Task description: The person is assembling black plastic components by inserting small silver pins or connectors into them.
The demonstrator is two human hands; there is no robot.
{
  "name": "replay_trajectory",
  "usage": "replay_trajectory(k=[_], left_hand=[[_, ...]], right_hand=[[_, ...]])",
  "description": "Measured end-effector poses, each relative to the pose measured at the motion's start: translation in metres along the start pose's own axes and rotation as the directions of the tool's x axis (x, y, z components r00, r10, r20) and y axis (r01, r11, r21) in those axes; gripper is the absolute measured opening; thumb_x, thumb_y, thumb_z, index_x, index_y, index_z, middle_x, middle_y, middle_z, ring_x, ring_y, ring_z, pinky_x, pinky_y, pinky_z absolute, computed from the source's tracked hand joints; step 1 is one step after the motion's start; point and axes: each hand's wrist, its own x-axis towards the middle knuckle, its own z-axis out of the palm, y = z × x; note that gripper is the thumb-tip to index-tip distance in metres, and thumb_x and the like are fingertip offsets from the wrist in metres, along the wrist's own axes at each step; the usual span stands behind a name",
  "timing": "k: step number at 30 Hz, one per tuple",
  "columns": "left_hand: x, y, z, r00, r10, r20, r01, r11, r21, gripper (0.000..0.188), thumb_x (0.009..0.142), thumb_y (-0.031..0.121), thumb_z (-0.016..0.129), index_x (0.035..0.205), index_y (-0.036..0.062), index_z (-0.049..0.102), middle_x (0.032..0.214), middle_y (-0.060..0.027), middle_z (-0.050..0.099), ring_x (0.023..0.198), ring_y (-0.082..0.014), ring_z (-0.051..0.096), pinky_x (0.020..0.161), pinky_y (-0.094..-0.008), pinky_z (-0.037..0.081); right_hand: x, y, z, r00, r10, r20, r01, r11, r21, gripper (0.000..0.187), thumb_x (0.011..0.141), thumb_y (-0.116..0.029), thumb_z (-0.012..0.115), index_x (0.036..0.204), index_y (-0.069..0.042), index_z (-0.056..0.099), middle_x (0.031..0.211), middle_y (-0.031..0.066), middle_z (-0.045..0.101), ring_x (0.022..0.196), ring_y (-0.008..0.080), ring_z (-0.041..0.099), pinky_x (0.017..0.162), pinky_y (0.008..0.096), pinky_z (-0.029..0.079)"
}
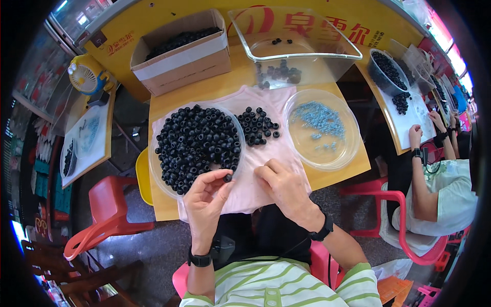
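Observation:
My left hand (pixel 204 199) pinches one black bead (pixel 227 178) between thumb and fingertips, at the near rim of a clear round tray (pixel 242 138) heaped with black beads (pixel 197 140). Just to the right, my right hand (pixel 287 190) is held over the pink cloth (pixel 258 161), its thumb and fingers pressed together. Anything in that pinch is too small to make out. Between the trays, a loose cluster of black beads (pixel 258 125) lies on the cloth. A second clear round dish (pixel 313 159) on the right contains tiny light-blue pieces (pixel 319 120).
At the back of the wooden table (pixel 337 178) stand a cardboard box (pixel 186 64) of black pieces and a clear bin (pixel 307 56). A yellow fan (pixel 84 77) and a red chair (pixel 107 204) are at the left. Another person (pixel 434 189) sits at a table on the right.

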Motion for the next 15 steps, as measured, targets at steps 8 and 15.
replay_trajectory(k=[8,15], left_hand=[[-0.018,0.002,0.012,0.953,-0.259,0.155,0.302,0.792,-0.530,0.023,0.087,-0.004,0.063,0.109,-0.0011,0.059,0.113,-0.0171,0.065,0.100,-0.0212,0.066,0.092,-0.0317,0.052],[-0.025,-0.003,0.020,0.962,-0.239,0.134,0.274,0.837,-0.474,0.021,0.087,-0.007,0.062,0.107,-0.0008,0.059,0.110,-0.0132,0.064,0.100,-0.0205,0.066,0.092,-0.0312,0.052]], right_hand=[[0.001,0.003,0.003,0.995,-0.104,0.001,0.104,0.992,-0.072,0.016,0.072,-0.004,0.061,0.086,-0.005,0.054,0.083,0.0084,0.051,0.085,0.0260,0.059,0.068,0.0371,0.050],[0.001,0.011,0.001,1.000,-0.014,-0.011,0.015,0.998,0.064,0.021,0.072,0.001,0.068,0.090,-0.005,0.058,0.081,0.0101,0.057,0.070,0.0263,0.062,0.062,0.0354,0.051]])
